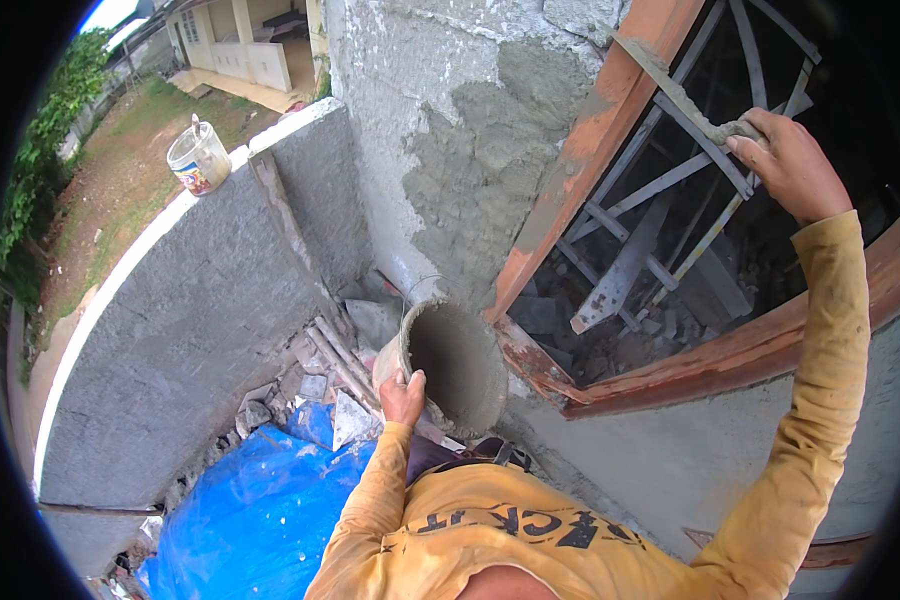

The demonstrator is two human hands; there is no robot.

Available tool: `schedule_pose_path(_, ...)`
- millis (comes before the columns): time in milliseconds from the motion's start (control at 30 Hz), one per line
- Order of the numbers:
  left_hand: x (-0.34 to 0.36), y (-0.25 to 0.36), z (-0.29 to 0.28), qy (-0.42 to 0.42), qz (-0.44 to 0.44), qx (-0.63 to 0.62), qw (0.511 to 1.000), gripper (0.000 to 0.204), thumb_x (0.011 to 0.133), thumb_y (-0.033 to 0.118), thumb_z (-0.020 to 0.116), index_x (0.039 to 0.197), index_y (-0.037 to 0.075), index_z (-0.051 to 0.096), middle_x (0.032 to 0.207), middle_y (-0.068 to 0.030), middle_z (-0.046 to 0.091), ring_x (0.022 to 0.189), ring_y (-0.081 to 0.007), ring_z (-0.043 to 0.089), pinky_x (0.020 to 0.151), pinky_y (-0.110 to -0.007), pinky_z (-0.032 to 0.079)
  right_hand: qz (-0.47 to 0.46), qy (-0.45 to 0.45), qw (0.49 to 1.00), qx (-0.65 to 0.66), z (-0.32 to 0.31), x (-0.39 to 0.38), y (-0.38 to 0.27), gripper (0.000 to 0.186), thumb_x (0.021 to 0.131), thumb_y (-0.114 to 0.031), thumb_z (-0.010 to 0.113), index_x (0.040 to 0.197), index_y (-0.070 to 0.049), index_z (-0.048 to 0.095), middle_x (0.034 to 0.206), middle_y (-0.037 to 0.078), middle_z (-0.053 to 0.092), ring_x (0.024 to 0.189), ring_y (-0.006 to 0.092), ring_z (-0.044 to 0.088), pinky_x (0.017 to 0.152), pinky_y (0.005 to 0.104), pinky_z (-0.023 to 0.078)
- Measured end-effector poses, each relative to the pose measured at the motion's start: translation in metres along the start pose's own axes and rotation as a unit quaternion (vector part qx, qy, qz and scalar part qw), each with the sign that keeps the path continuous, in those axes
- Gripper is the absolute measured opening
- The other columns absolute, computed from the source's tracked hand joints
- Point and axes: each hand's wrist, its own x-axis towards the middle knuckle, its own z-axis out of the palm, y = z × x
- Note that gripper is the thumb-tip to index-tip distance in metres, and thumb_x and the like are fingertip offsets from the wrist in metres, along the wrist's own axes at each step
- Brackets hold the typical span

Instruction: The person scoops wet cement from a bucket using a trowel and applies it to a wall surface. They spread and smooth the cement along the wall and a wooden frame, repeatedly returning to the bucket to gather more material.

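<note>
My left hand [402, 398] is closed on the rim of a bucket [391, 362], which is tilted with its mouth toward me. Grey mortar coats the bucket's inside; how much lies at its bottom is too dark to tell. High on the right, my right hand [796, 168] grips the handle of a mortar-smeared trowel [672, 92]. The trowel's long blade points up and left, its tip at the reddish wooden window frame [560, 190]. Left of that frame, rough darker mortar [485, 150] covers part of the grey wall [385, 60].
A low grey wall [200, 310] with a white top curves along the left, carrying a white tub [199, 160]. Blue plastic sheeting [260, 510] and rubble [255, 415] lie below. Behind the frame opening are crossed wooden strips [660, 180]. A yard [135, 170] lies beyond.
</note>
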Motion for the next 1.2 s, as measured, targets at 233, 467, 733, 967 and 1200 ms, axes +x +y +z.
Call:
schedule_pose_path(233,-0.005,-0.01,-0.001,0.002,-0.016,-0.009,1.0,0.03,0.077,0.025,0.062,0.07,-0.004,0.055,0.06,-0.0206,0.054,0.053,-0.0258,0.053,0.058,-0.039,0.043,-0.098,0.06,0.991,-0.071,-0.032,-0.023,-0.028,0.02,0.08,-0.015,0.06,0.092,0.0,0.059,0.066,0.013,0.056,0.058,0.0249,0.055,0.058,0.0343,0.043)
schedule_pose_path(467,-0.001,-0.009,-0.014,0.037,-0.006,-0.008,0.999,0.029,0.078,0.024,0.061,0.07,-0.004,0.056,0.06,-0.0202,0.055,0.055,-0.0254,0.055,0.058,-0.039,0.044,-0.077,-0.304,0.806,0.503,0.065,-0.02,-0.08,0.029,0.082,-0.018,0.064,0.102,0.002,0.062,0.071,0.005,0.059,0.056,0.0108,0.054,0.052,0.0262,0.043)
schedule_pose_path(733,0.018,-0.027,-0.067,-0.006,-0.104,-0.094,0.99,0.025,0.078,0.021,0.063,0.078,-0.004,0.059,0.062,-0.0028,0.054,0.059,-0.0103,0.045,0.055,-0.032,0.04,0.05,-0.31,0.749,0.584,0.23,-0.103,-0.102,0.03,0.084,-0.018,0.062,0.104,0.005,0.059,0.07,0.004,0.054,0.057,0.0082,0.051,0.049,0.0211,0.04)
schedule_pose_path(967,0.032,0.022,-0.115,-0.077,-0.077,-0.128,0.986,0.013,0.08,0.012,0.061,0.077,-0.001,0.062,0.067,0.0053,0.052,0.061,-0.0039,0.042,0.053,-0.023,0.035,0.113,-0.503,0.693,0.504,0.353,-0.165,-0.199,0.069,0.081,-0.025,0.063,0.132,0.011,0.034,0.101,0.024,0.061,0.083,0.0269,0.064,0.071,0.0391,0.051)
schedule_pose_path(1200,0.061,0.067,-0.125,-0.137,-0.031,-0.146,0.979,0.013,0.079,0.009,0.059,0.068,0.002,0.057,0.064,0.0063,0.049,0.059,-0.0037,0.039,0.052,-0.022,0.032,-0.153,-0.277,0.891,0.325,0.332,-0.123,-0.245,0.032,0.081,-0.017,0.056,0.106,0.002,0.049,0.1,0.022,0.058,0.074,0.036,0.065,0.063,0.0452,0.052)
